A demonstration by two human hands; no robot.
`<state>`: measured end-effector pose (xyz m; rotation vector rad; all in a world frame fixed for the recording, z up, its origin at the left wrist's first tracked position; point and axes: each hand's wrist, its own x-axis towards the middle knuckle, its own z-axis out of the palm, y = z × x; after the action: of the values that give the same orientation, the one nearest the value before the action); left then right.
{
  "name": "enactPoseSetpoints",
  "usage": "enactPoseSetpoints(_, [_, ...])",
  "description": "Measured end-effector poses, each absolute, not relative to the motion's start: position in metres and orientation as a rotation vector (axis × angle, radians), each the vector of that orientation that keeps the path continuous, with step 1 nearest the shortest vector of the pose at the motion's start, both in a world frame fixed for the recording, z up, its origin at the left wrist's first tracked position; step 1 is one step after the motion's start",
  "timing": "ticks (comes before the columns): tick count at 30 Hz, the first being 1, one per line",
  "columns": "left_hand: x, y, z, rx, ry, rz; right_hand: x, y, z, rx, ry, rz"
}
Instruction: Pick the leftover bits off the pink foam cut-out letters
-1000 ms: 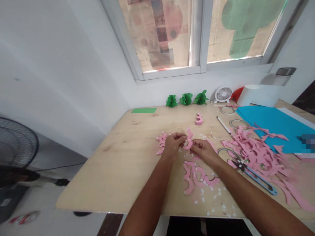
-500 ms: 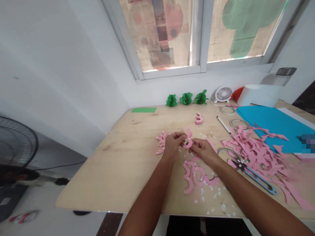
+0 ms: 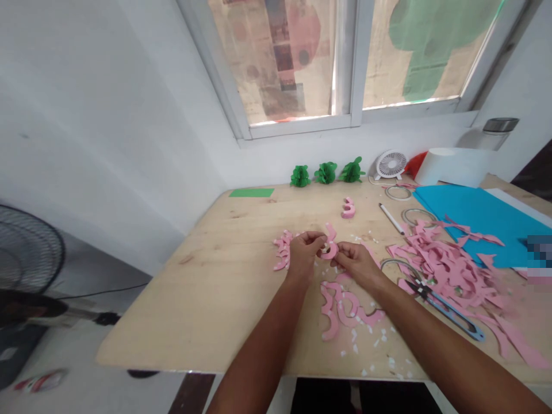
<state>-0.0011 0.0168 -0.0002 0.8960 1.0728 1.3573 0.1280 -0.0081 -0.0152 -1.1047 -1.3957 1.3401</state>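
Observation:
My left hand [image 3: 302,253] and my right hand [image 3: 357,261] meet over the middle of a wooden table [image 3: 224,276]. Both pinch a small curved pink foam piece [image 3: 330,250] between them, fingers closed on it. Several pink foam cut-outs [image 3: 282,250] lie just left of my left hand. More curved pink pieces [image 3: 340,307] lie on the table below my hands. A finished pink "3" shape [image 3: 348,208] stands farther back.
A heap of pink foam scraps [image 3: 448,270] and scissors [image 3: 444,307] lie to the right, by a blue sheet [image 3: 474,215]. Three green paper ornaments [image 3: 326,173], a small white fan [image 3: 390,165], tape rings [image 3: 399,192], a pen [image 3: 391,218] and a green card [image 3: 251,193] sit at the back. A floor fan [image 3: 26,259] stands left.
Both hands stay pinched on the pink piece; only small finger movements show. The view shifts very slightly.

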Motion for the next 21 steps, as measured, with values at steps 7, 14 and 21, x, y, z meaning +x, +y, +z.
enactPoseSetpoints(7, [0.0002,0.0147,0.0003,0.891,1.089,1.365,0.1283,-0.0075,-0.0158,-1.11,-1.406,1.33])
enactPoseSetpoints(14, [0.0013,0.0135,0.0019,0.907,1.114,1.369,0.1287,-0.0067,-0.0164,-1.136,-1.417,1.323])
enactPoseSetpoints(21, [0.0015,0.0123,0.0041,0.963,1.173,1.409,0.1281,-0.0099,-0.0123,-1.119,-1.4,1.337])
